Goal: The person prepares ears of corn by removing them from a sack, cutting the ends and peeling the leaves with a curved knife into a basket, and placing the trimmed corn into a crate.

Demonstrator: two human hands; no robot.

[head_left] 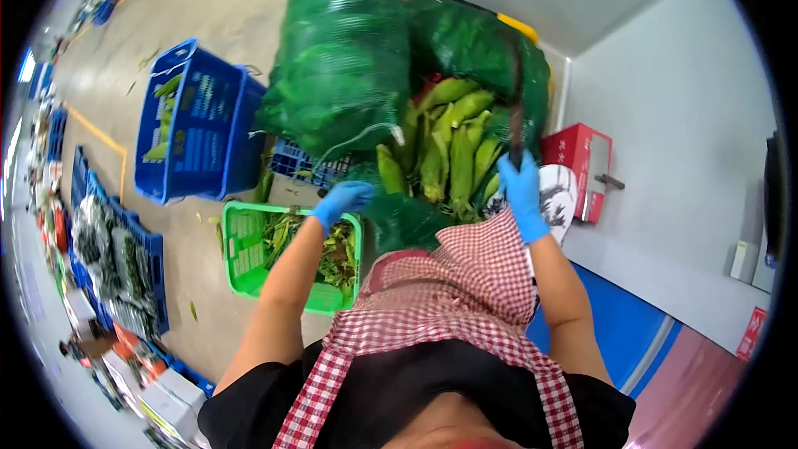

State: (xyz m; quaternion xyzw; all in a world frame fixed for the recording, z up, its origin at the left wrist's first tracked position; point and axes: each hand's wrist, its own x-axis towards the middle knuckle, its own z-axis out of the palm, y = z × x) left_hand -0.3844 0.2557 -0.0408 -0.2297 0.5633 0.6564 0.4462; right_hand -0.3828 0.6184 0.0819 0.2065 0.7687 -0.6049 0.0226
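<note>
Checked apron (432, 303), right hand (524, 198) clenched on blurred dark tool (517, 108), left hand (342, 201) seemingly curled, corn (460, 158) partly hidden

The blue-gloved right hand (522, 193) grips a long, thin, dark tool (516, 108) beside green-husked corn (460, 158). The blue-gloved left hand (343, 202) is near a green plastic crate (359, 259).
</note>
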